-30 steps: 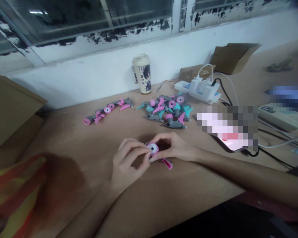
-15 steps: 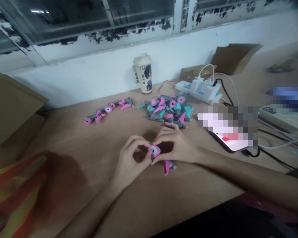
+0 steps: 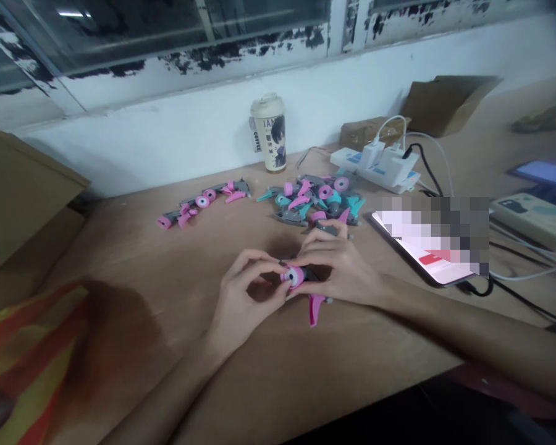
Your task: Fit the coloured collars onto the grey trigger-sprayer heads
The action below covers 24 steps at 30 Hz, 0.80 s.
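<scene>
Close above the table, both hands meet on a trigger sprayer head [image 3: 298, 277] with a pink collar, a white inner ring and a grey body. My left hand [image 3: 241, 290] pinches the collar's left edge between thumb and fingertips. My right hand [image 3: 343, 266] grips the body from the other side, its fingers hiding much of it. Below the right hand the pink trigger [image 3: 314, 309] sticks out toward me. Just beyond the hands lies a pile of pink, teal and grey sprayer heads [image 3: 301, 203]. Several pink and grey sprayer heads [image 3: 204, 201] form a row at the left.
A lidded cup [image 3: 271, 133] stands against the wall. Right of it are a power strip [image 3: 352, 159] with plugs and cables, and a phone [image 3: 426, 259] on a cable. Cardboard [image 3: 23, 204] stands at left, near a red and yellow bag [image 3: 32, 352]. The table [image 3: 143, 253] extends around these.
The sprayer head has turned slightly in the hands, so more of its grey body and trigger show. Both hands keep hold of it. The whole view has shifted a little.
</scene>
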### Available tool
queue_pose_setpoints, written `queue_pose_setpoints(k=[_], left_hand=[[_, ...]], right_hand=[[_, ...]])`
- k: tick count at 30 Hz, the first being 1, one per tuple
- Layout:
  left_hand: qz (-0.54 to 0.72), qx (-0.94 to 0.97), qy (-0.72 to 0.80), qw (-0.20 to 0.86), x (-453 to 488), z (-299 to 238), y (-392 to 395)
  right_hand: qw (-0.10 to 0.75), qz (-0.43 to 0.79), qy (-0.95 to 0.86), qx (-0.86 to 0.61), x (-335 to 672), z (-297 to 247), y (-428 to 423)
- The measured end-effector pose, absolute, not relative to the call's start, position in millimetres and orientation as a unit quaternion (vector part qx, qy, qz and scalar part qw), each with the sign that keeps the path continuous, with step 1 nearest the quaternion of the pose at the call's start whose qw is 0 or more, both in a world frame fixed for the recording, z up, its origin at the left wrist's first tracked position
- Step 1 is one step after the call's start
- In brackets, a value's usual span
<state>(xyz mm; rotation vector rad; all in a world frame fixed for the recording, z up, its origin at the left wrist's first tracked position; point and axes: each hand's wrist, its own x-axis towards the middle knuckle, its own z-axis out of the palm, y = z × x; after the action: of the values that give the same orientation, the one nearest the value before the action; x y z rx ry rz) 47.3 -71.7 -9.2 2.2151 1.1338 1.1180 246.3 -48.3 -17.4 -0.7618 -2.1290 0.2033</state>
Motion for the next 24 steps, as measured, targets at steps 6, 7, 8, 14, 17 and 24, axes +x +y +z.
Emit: queue_pose_setpoints(k=[6, 7, 8, 14, 17, 24], left_hand=[[0.377, 0.795, 0.440, 0.180, 53.1, -2.0, -75.9], [0.373, 0.792, 0.448, 0.183, 53.7, -1.7, -76.4], [0.370, 0.789, 0.454, 0.187, 54.0, -1.7, -76.8], [0.345, 0.779, 0.491, 0.184, 54.8, -4.0, -80.7], [0.338, 0.769, 0.515, 0.173, 56.8, -3.4, -84.0], [0.355, 0.746, 0.539, 0.160, 60.1, -3.1, -88.3]], right_hand=[[0.426, 0.078, -0.846, -0.310, 244.1, -18.0, -49.0], [0.421, 0.076, -0.849, -0.310, 244.0, -18.2, -49.2], [0.415, 0.074, -0.853, -0.309, 244.0, -18.6, -49.3], [0.404, 0.071, -0.863, -0.294, 244.3, -21.7, -48.6], [0.413, 0.067, -0.858, -0.297, 243.8, -22.5, -48.1], [0.427, 0.055, -0.849, -0.307, 240.9, -22.4, -51.3]])
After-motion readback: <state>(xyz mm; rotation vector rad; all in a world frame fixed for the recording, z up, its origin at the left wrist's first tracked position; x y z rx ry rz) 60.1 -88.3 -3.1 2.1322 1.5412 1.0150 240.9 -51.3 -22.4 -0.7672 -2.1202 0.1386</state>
